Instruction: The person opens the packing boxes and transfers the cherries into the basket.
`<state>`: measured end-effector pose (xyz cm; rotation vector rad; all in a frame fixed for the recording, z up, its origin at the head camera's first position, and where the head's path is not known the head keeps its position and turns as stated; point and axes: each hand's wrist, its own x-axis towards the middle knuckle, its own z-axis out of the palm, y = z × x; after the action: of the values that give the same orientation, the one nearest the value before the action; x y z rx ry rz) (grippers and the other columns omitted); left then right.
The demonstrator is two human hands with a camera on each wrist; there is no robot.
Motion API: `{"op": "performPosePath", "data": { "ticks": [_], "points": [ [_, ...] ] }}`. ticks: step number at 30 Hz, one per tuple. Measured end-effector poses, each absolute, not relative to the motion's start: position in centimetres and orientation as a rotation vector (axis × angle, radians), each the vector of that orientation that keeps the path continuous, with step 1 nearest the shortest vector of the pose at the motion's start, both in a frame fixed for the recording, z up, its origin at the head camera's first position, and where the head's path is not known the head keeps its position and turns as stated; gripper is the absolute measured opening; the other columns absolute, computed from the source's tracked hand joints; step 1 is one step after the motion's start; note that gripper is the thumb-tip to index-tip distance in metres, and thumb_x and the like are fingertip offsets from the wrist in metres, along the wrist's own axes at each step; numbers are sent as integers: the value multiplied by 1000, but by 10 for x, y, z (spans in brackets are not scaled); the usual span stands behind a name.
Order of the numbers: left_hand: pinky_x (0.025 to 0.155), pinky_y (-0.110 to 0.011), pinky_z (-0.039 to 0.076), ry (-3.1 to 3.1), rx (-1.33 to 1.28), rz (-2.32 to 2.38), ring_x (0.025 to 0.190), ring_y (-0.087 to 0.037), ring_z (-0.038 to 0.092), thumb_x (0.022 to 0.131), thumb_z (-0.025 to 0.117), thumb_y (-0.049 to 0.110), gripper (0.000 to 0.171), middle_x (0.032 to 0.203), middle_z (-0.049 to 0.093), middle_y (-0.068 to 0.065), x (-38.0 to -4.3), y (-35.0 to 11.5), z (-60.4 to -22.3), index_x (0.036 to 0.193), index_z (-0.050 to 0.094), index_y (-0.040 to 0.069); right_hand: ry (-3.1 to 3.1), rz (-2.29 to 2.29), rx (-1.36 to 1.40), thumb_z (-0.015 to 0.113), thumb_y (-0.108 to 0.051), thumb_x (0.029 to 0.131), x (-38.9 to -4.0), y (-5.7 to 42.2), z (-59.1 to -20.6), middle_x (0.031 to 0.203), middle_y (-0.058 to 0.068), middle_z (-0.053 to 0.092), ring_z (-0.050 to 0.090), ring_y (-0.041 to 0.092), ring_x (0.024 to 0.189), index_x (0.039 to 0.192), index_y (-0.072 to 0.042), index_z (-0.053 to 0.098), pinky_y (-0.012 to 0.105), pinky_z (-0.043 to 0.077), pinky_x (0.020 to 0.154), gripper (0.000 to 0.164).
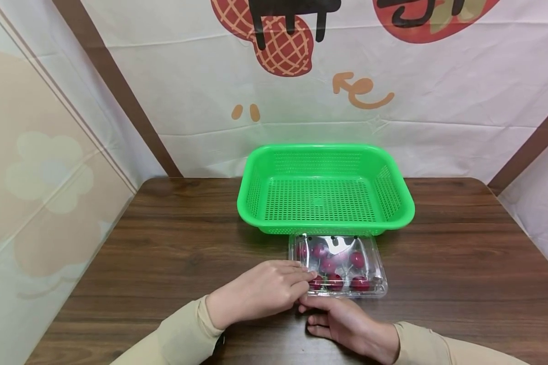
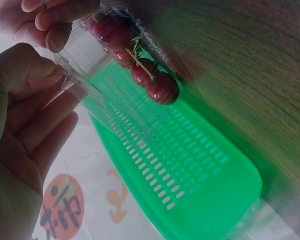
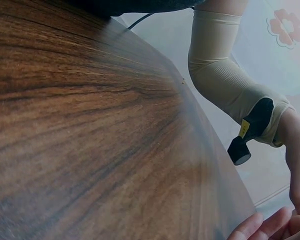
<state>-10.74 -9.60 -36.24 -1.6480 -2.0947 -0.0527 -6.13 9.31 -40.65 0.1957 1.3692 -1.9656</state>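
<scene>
A clear plastic clamshell box (image 1: 375, 276) of dark red cherries (image 1: 357, 259) lies on the table, its lid down over the fruit. My left hand (image 1: 267, 289) lies over the box's front left corner and pinches the plastic rim there; the left wrist view has its thumb and finger at that edge. From the front, my right hand (image 1: 351, 324) pinches the same corner, with the remaining fingers loosely bent below. Green stems (image 2: 140, 62) show among the cherries in the left wrist view. In the right wrist view, just some fingertips (image 3: 247, 227) appear, low at the right.
A green plastic basket (image 1: 326, 223) with slotted sides and bottom stands directly behind the box, against a printed cloth backdrop (image 1: 201, 91). Nothing shows inside the basket. Dark wood-grain table top (image 1: 173, 243) extends to both sides.
</scene>
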Motion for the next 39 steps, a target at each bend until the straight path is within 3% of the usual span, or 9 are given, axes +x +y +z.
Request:
{"op": "performPosePath", "data": {
  "ticks": [13,24,28,34,39],
  "points": [
    [88,-28,50,-2008,-1640,-34,94,-12,63,84,51,6,16,101,70,-4,-109,-96,-364,73,60,14,1355,-1958,175,62,-28,84,-61,93,-408,88,-4,66,57,7,71,95,-12,67,27,53,73,20],
    [73,-28,53,-1953,-1597,32,92,-16,62,87,48,18,16,103,68,-5,-106,-94,-365,76,60,14,1310,-1904,136,59,-29,87,-62,99,-408,98,0,63,58,13,83,106,-11,64,30,50,80,27],
    [73,-30,51,-1958,-1588,23,88,-17,58,87,46,19,18,97,65,-2,-106,-92,-364,73,57,14,1278,-1895,111,59,-23,87,-62,105,-411,99,-2,63,58,12,87,108,-10,61,28,50,82,25],
    [75,-32,48,-1920,-1553,52,80,-17,53,88,43,19,20,86,59,1,-105,-84,-361,74,56,15,1287,-1862,58,58,-17,87,-61,117,-414,103,0,62,58,12,90,124,1,51,27,50,82,42],
    [77,-30,47,-1894,-1533,50,83,-15,53,90,41,17,20,86,59,3,-101,-69,-362,77,56,15,1264,-1857,18,56,-13,88,-61,132,-415,105,0,62,58,12,93,121,0,52,28,50,84,36]
  ]
}}
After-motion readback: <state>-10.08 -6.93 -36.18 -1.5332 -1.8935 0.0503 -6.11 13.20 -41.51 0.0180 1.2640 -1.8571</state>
